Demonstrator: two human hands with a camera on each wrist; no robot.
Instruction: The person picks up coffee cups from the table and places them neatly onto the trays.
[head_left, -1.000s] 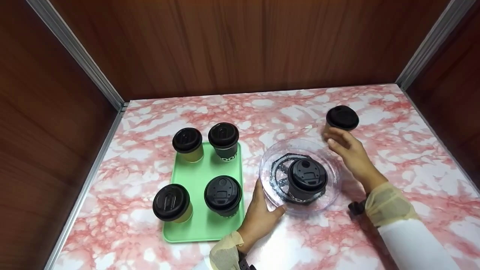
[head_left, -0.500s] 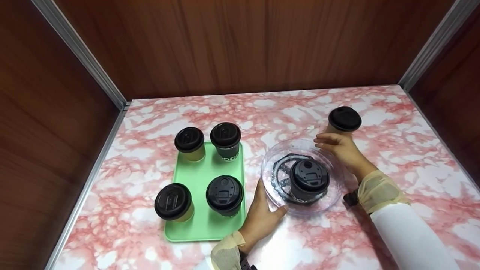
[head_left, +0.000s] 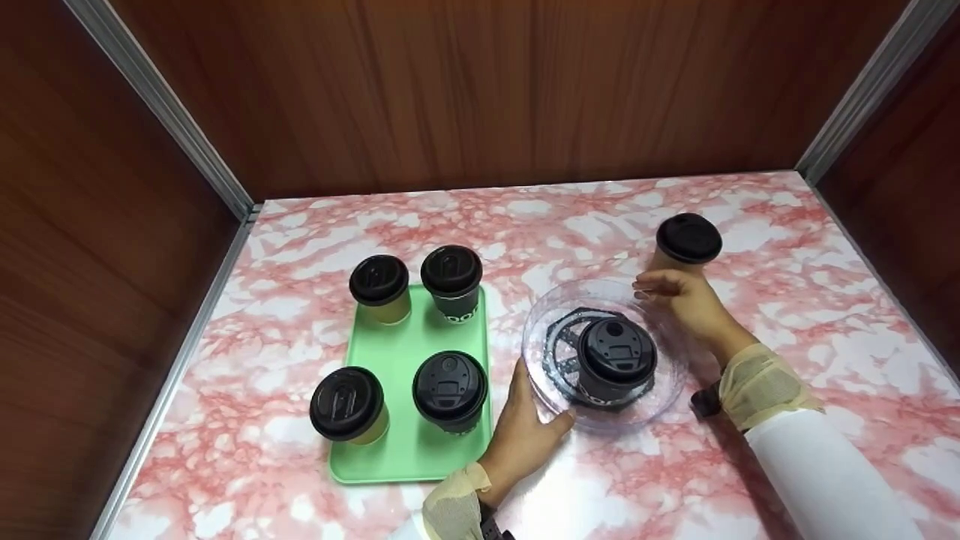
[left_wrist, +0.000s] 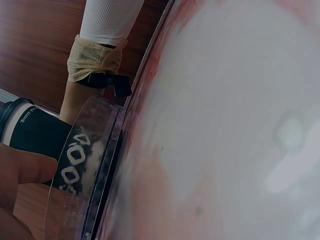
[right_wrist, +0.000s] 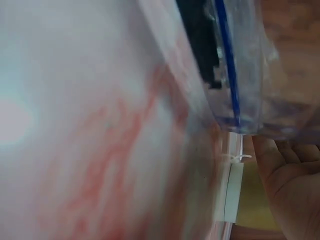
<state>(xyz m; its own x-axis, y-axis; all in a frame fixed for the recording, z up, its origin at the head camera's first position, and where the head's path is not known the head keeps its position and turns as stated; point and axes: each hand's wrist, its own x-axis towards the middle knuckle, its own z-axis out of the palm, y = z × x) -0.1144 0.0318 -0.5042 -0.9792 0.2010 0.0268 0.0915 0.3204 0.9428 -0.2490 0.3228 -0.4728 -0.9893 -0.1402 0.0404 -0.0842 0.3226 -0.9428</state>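
A clear round turntable (head_left: 551, 319) with a low see-through rim stands right of centre, a black spoked shape showing through its floor. On it is a dark lidded paper coffee cup (head_left: 616, 352), its white lettering visible through the rim in the left wrist view. My left hand (head_left: 521, 435) rests against the near-left rim, thumb and fingers spread along it. At the far-right rim my right hand (head_left: 694, 304) pinches the edge with bent fingers. Just behind that hand stands a brown coffee cup (head_left: 688, 240) with a black lid, its lower part partly covered by the hand.
Left of the turntable lies a green tray (head_left: 397, 352). Several black-lidded cups stand at its corners, among them a brown cup (head_left: 349, 405) and a dark cup (head_left: 450, 390). A marbled table (head_left: 555, 217) is bounded by wood-grain panels (head_left: 480, 90) behind and at both sides.
My right hand has come down from beside the brown cup onto the turntable's far-right rim. The cup on the turntable shifts slightly left in the last half second. My left hand stays at the rim.
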